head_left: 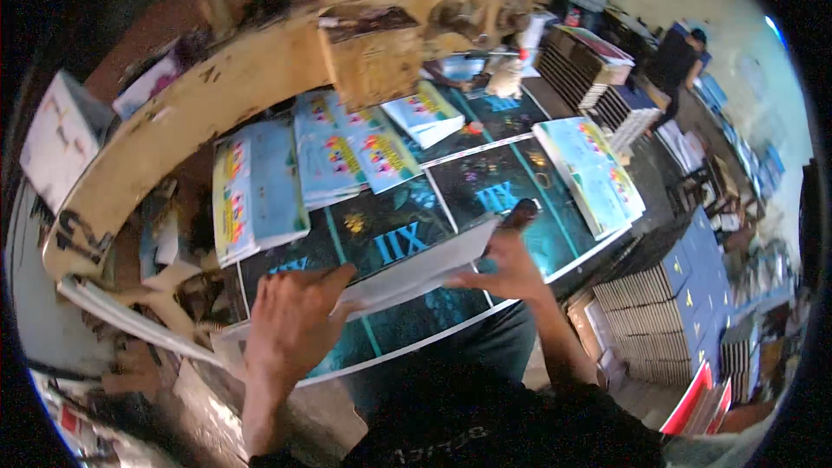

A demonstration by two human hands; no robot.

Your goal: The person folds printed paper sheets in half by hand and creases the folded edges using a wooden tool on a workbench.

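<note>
Holding the white paper stack point(420, 269) above the dark printed bench point(433, 321) seems the step in hand. The left grip point(299, 316) pinches one end; the right grip point(511, 264) spreads around the other, firmness I cannot tell. Next move calls for even edges.

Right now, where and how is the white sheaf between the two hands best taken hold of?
Probably by its two narrow ends, from left and right, thumbs on the near face and fingers behind. The white sheaf shows as a long, thin band, tilted up toward its right end; the left hand and right hand are at those ends.
</note>
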